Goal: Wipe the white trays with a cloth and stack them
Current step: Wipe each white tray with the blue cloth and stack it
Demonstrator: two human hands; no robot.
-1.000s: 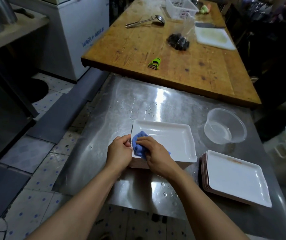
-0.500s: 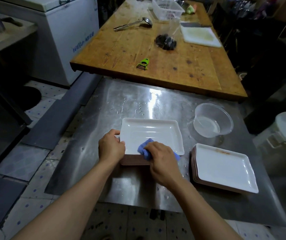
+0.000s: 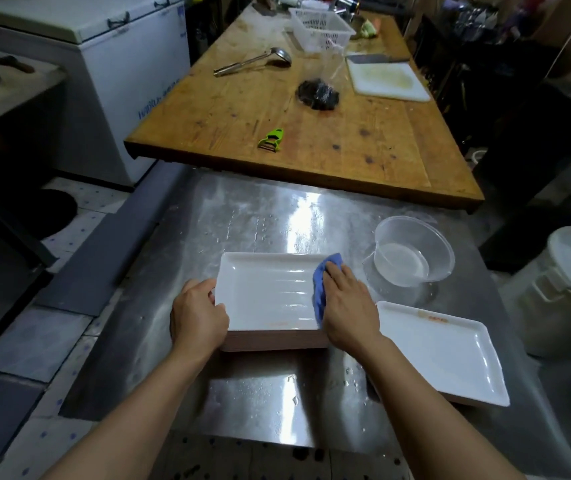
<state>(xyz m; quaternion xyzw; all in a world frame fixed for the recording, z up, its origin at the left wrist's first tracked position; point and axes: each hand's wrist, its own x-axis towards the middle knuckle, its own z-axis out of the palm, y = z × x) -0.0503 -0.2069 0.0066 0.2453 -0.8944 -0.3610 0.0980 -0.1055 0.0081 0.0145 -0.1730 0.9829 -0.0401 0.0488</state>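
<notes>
The white tray I was wiping sat on top of a stack of trays just below the middle of the frame, its long axis running left to right across my body. A faint reddish smear showed along its near edge. My right hand lay flat on the tray's right end, palm pressing the blue cloth against the surface, fingers spread rather than closed. My left hand was clamped over the tray's near left corner, thumb on top, pinning the stack.

The unwiped run of the tray lay to the left of the cloth, toward my left hand, so I judged the next stroke should sweep leftward along the long axis, then back along the near edge for that smear. The cloth hand was the nearer one to that work.

To the lower right, well apart from my grip, a second stack of trays waited, its top one carrying an orange stain at the far rim. Beyond it stood a clear plastic bowl holding a little water. Everything rested on a wet steel counter beaded with droplets, so the stack could slide if I loosened my left hand. Farther up the frame ran a wooden table with a green peeler, a ladle and a cutting board.
</notes>
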